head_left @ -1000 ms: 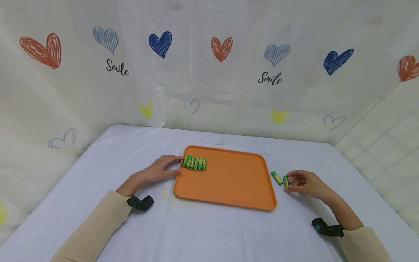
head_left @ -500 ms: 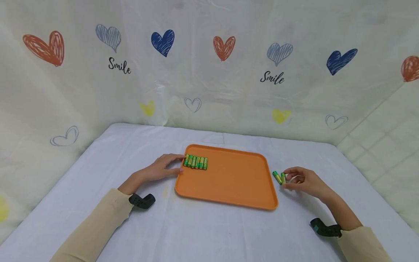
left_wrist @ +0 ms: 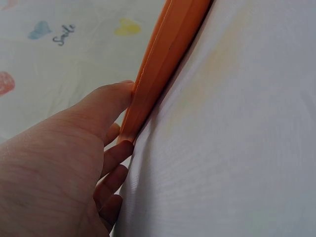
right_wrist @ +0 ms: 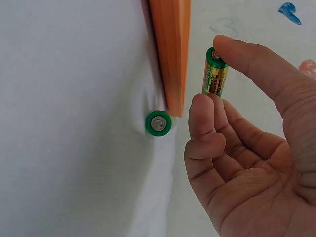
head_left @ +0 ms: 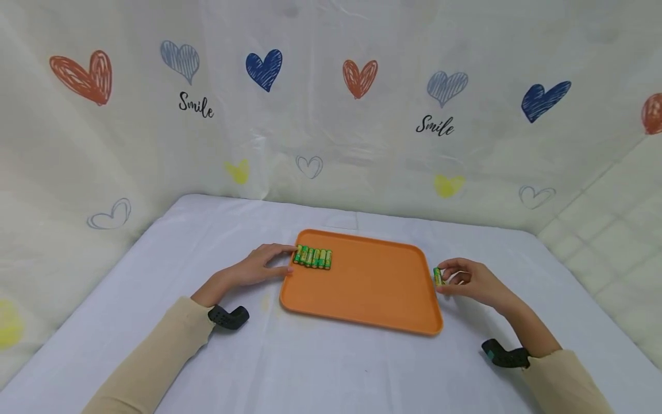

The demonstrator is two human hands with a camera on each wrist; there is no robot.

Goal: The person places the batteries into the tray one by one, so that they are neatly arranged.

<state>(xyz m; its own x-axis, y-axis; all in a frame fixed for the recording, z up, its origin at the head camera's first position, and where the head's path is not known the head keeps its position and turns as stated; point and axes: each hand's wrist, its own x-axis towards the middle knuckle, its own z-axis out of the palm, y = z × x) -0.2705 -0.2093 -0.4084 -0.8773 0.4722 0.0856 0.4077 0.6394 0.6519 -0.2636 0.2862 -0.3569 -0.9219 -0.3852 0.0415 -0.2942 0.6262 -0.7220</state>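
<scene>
My right hand pinches a green and yellow battery by its two ends, between thumb and fingers. It holds the battery just off the right rim of an orange tray. Below it, a second battery lies on the tablecloth beside the tray, end toward the camera; in the head view it is mostly hidden. My left hand touches the tray's left rim with its thumb and fingertips, fingers loosely extended. Close to those fingertips, a row of several similar batteries lies in the tray's far left corner.
A white cloth covers the table, and a pale backdrop printed with hearts hangs behind it. Each wrist wears a black device, one left and one right.
My right hand has moved left and slightly up with the battery, from beyond the loose battery to beside the tray's rim. My left hand keeps its place at the tray. The head view shifts slightly.
</scene>
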